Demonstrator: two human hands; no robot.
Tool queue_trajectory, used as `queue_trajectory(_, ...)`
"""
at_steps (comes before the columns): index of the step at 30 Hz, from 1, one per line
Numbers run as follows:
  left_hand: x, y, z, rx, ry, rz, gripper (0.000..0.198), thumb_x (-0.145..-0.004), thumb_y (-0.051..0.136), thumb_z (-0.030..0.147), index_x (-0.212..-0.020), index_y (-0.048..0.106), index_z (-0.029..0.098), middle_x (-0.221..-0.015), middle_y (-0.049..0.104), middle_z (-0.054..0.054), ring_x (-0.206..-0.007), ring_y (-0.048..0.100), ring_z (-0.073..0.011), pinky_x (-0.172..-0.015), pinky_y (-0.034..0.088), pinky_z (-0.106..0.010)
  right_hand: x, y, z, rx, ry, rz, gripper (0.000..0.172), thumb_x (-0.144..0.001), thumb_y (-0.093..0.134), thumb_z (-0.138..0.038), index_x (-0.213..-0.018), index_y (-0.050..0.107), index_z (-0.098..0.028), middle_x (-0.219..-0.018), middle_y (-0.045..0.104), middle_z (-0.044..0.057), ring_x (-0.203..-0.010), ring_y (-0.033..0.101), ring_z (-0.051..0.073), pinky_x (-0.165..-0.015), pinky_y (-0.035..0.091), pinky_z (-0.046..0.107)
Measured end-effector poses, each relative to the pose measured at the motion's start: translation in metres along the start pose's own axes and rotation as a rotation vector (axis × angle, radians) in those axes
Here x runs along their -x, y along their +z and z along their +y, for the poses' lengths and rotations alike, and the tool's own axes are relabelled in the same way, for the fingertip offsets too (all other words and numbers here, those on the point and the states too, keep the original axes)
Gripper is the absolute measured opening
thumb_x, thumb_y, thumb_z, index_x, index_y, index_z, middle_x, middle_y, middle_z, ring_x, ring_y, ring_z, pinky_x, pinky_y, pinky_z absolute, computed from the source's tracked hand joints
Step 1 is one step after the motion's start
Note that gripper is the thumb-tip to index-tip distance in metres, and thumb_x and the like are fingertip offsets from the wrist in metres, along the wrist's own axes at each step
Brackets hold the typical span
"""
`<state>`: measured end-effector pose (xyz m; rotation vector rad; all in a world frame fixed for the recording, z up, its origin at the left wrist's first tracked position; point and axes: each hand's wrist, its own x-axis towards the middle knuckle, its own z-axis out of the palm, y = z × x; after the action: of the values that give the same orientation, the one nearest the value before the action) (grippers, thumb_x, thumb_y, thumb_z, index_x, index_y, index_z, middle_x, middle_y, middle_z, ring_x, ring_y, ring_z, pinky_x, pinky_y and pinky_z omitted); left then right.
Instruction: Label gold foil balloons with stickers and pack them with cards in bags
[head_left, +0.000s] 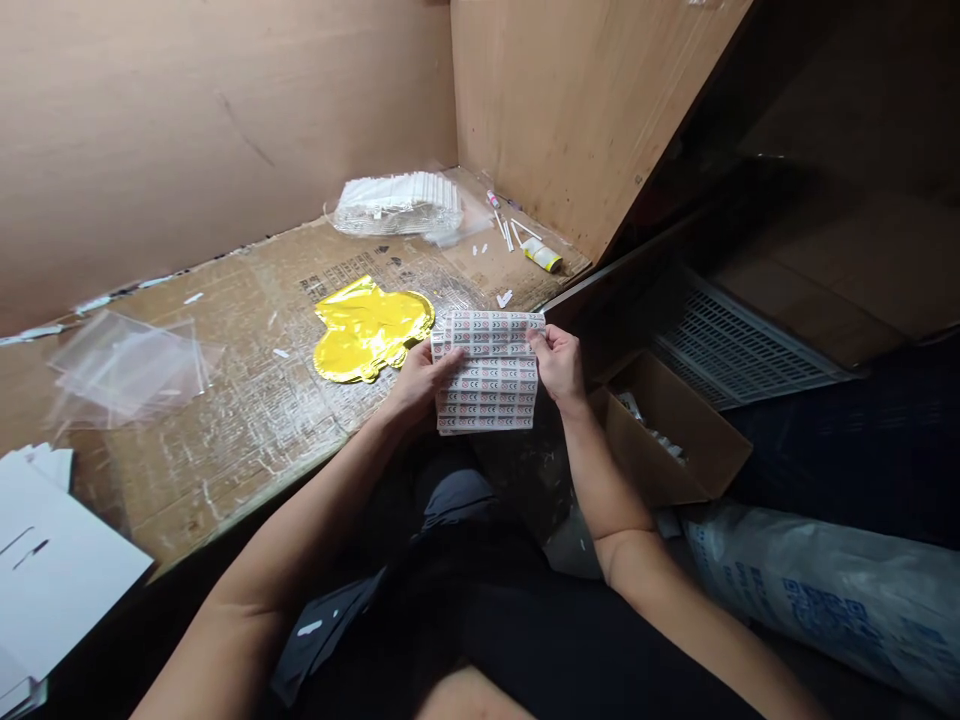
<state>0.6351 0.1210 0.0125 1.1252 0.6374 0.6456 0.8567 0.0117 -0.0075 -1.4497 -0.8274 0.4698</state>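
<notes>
Between my two hands is a sticker sheet [487,385] printed with rows of small labels, held over the table's front edge. My left hand [420,378] grips its left side, thumb on top. The fingers of my right hand [559,362] pinch the upper right edge. The upper part of the sheet looks folded or overlapped by another layer. Just left of it, a stack of shiny yellow foil balloons [367,330] lies flat on the cardboard-covered table [247,400], close to my left hand.
Clear plastic bags [131,365] and white sheets [60,570] lie at the left. At the back is a plastic-wrapped white bundle [397,203], with a yellow-white roll [541,254] and thin white sticks nearby. An open carton [675,430] and a large plastic sack [817,590] stand right.
</notes>
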Motion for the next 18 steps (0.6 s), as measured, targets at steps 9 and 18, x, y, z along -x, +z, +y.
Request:
queue_trajectory(9, 0.008, 0.001, 0.001, 0.053, -0.041, -0.020, 0.052, -0.078, 0.096, 0.047, -0.111, 0.075, 0.012, -0.105, 0.082, -0.013, -0.082, 0.077, -0.0236, -0.076, 0.065, -0.036, -0.001, -0.005, 0.004, -0.082, 0.097, 0.018, 0.052, -0.082, 0.085, -0.066, -0.074, 0.056, -0.024, -0.062, 0.056, -0.001, -0.046, 0.044, 0.012, -0.038, 0.032, 0.027)
queue_trajectory(18, 0.007, 0.004, -0.001, 0.094, -0.078, -0.041, 0.056, -0.080, 0.093, 0.056, -0.110, 0.075, 0.012, -0.110, 0.082, -0.016, -0.085, 0.080, -0.0285, -0.076, 0.066, -0.039, -0.003, -0.018, 0.003, -0.064, 0.060, -0.036, 0.050, -0.089, 0.078, -0.069, -0.076, 0.062, -0.024, -0.062, 0.057, 0.000, -0.050, 0.050, 0.014, -0.040, 0.035, 0.027)
